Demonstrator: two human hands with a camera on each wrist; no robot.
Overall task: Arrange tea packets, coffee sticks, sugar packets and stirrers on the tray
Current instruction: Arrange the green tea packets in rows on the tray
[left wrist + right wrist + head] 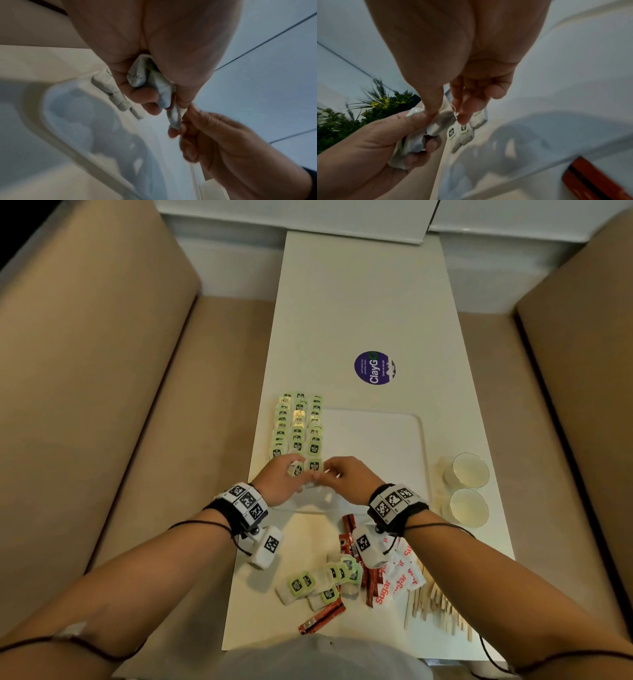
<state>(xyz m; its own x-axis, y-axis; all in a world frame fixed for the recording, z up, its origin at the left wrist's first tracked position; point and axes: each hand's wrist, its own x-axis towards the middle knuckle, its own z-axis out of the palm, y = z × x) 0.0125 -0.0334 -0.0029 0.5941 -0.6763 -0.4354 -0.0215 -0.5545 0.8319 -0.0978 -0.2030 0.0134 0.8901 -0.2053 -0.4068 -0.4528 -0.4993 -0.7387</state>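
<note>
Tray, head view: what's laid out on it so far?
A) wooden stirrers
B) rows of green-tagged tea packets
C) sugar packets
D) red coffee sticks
B: only rows of tea packets lie along the left side of the tray; the coffee sticks, sugar packets and stirrers sit on the table, nearer the person than the tray.

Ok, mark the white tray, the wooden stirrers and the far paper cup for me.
white tray (376, 440), head view, bare middle of its floor.
wooden stirrers (436, 606), head view, middle of the pile.
far paper cup (470, 469), head view, inside of the cup.
</note>
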